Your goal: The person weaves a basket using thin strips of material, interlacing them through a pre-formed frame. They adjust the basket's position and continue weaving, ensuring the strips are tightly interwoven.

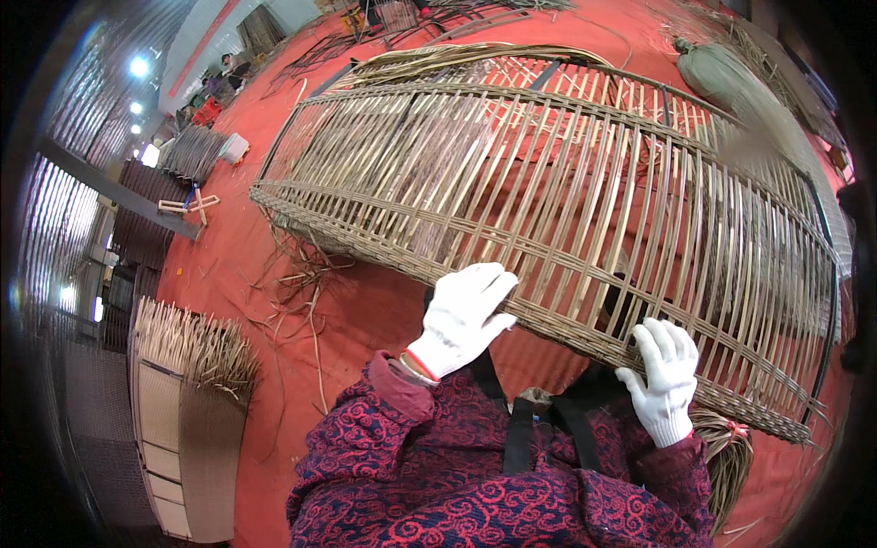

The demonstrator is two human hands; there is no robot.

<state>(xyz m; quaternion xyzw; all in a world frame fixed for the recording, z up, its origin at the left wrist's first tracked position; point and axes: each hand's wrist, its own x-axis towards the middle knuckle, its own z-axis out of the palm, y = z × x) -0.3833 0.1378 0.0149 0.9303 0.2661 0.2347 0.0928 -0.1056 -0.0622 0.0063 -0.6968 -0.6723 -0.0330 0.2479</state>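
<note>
A long wicker frame [585, 251] of split rods, with woven bands along its edges, spans the view in front of me. My left hand [466, 315], in a white knitted glove, grips its near woven edge, fingers bent over the top and thumb lower down. Farther right along that edge my right hand [665, 379], gloved the same way, curls its fingers over the weave with the thumb apart on the left. The undersides of both hands' grips are hidden. Loose long strips [448, 62] lie along the frame's far side.
A bundle of strips [726, 466] tied with red hangs by my right sleeve. Scattered strips [306, 274] litter the red floor [274, 411] at left. A slatted bundle [187, 365] stands lower left, with a wooden cross stand [192, 205] beyond. A green sack [717, 68] is at far right.
</note>
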